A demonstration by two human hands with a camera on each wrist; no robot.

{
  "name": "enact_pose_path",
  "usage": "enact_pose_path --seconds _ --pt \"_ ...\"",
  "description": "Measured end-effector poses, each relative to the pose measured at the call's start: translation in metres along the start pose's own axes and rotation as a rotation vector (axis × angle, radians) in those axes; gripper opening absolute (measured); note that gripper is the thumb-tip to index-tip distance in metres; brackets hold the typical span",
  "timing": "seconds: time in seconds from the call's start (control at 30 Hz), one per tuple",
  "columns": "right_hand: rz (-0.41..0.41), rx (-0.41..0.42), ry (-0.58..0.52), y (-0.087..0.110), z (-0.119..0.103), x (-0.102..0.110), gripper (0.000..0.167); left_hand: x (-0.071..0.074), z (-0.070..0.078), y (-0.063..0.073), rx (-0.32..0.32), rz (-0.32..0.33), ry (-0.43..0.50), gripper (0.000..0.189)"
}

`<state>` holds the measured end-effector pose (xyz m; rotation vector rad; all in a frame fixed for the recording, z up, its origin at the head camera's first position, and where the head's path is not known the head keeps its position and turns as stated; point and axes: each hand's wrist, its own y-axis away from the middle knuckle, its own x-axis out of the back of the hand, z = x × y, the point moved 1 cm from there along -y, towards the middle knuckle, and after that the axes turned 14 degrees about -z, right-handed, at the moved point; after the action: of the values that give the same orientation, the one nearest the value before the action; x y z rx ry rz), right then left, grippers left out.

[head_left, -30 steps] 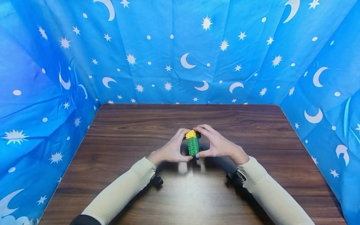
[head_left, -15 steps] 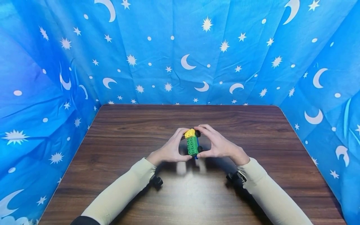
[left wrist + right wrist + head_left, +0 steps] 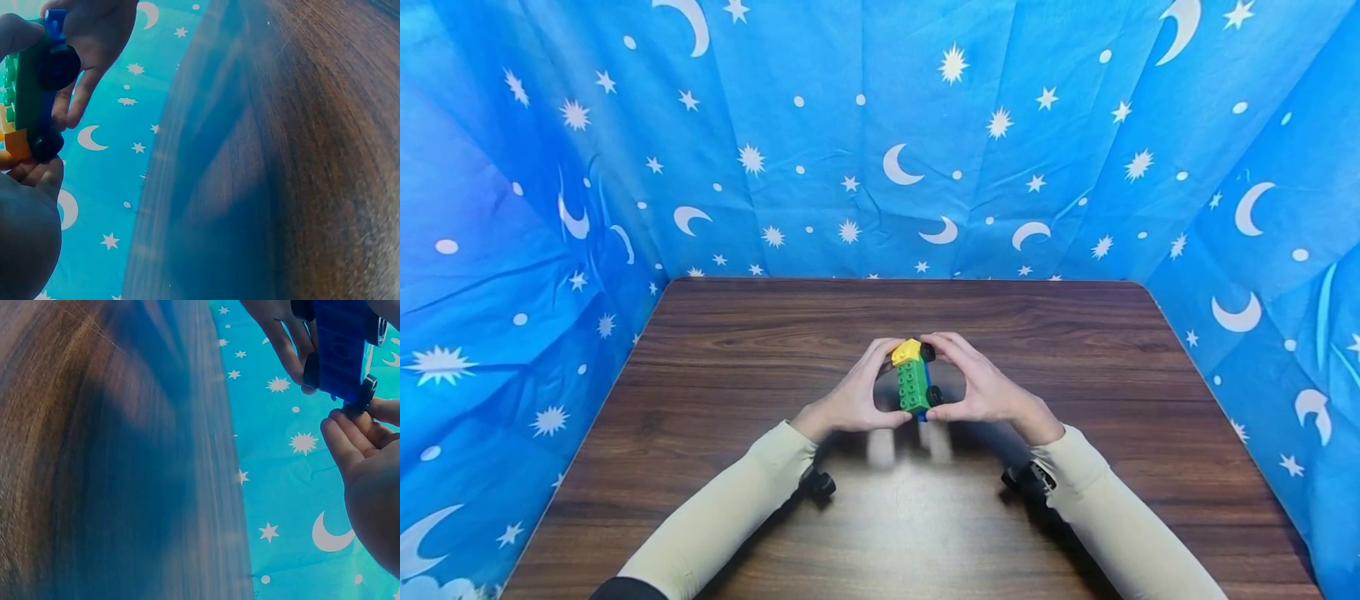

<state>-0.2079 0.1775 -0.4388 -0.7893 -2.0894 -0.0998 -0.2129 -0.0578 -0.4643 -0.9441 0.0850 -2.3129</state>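
Note:
A toy car built of bricks [image 3: 913, 385] is held up between both hands above the table. It has a green studded brick [image 3: 28, 94], a yellow sloped brick [image 3: 906, 352] at its far end, and a blue wheeled base [image 3: 340, 350] with black wheels. My left hand [image 3: 854, 402] holds its left side, thumb at the near end and fingers at the yellow end. On the other side, my right hand [image 3: 988, 387] grips it the same way, thumb near and fingertips by the far wheel. The blue underside shows in the right wrist view.
The brown wood-grain table [image 3: 760, 333] spreads under the hands, with light reflections in front of them. A blue cloth [image 3: 820, 133] with white moons and stars hangs behind and along both sides. Black wrist devices [image 3: 817, 483] sit below the sleeves.
The toy car has risen slightly in the head view and turned a little, so more of its right-hand wheels shows. Both hands keep their hold and barely move.

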Motion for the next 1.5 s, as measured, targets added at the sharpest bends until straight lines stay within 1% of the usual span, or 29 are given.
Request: enact_pose_path --seconds 0.1,0.2,0.27,0.3,0.33,0.43,0.53,0.63,0.73,0.8,0.9,0.97,1.03,1.23,1.3,1.5 --pt "0.005 0.001 -0.035 0.001 -0.001 -0.001 0.103 -0.001 0.002 -0.002 -0.066 0.013 0.053 0.097" --pt "0.011 0.004 -0.047 0.001 -0.001 0.0 0.104 0.004 0.016 -0.003 -0.096 0.005 0.101 0.094" --pt "0.012 0.003 -0.046 0.0 -0.002 0.0 0.103 0.004 0.015 -0.003 -0.095 0.003 0.125 0.094" --pt "0.014 -0.001 -0.043 0.0 -0.002 0.0 0.102 0.004 0.014 -0.003 -0.089 0.001 0.128 0.095" --pt "0.016 -0.004 -0.041 0.0 -0.003 0.0 0.101 0.005 0.017 -0.002 -0.084 -0.002 0.134 0.094" --pt "0.023 -0.007 -0.039 -0.001 -0.002 0.0 0.099 0.004 0.017 -0.001 -0.089 -0.006 0.137 0.095" --pt "0.031 -0.006 -0.032 -0.001 -0.001 0.0 0.1 0.01 0.035 -0.001 -0.081 -0.024 0.124 0.092" --pt "0.036 -0.003 -0.023 -0.002 0.0 0.001 0.1 0.012 0.039 -0.002 -0.07 -0.043 0.104 0.094" --pt "0.035 -0.009 -0.004 -0.002 0.0 0.002 0.101 0.012 0.038 -0.002 -0.066 -0.055 0.084 0.097" --pt "0.032 -0.01 0.019 -0.003 -0.002 0.003 0.101 0.009 0.029 -0.002 -0.057 -0.056 0.074 0.102" --pt "0.032 -0.002 0.049 -0.005 -0.004 0.004 0.102 0.004 0.015 -0.002 -0.025 -0.051 0.053 0.109" --pt "0.035 0.005 0.063 -0.006 -0.006 0.003 0.102 0.0 0.006 -0.002 -0.011 -0.048 0.06 0.113" --pt "0.038 0.012 0.065 -0.007 -0.006 0.003 0.102 -0.001 0.001 -0.002 0.007 -0.044 0.056 0.115" --pt "0.049 0.021 0.062 -0.01 -0.005 0.0 0.104 -0.003 -0.002 -0.001 0.08 -0.015 -0.007 0.12" --pt "0.054 0.023 0.064 -0.011 -0.005 -0.001 0.104 -0.004 -0.002 -0.001 0.095 -0.001 -0.02 0.121" --pt "0.057 0.018 0.056 -0.011 -0.003 -0.004 0.104 -0.006 -0.001 -0.001 0.111 0.026 0.0 0.12"
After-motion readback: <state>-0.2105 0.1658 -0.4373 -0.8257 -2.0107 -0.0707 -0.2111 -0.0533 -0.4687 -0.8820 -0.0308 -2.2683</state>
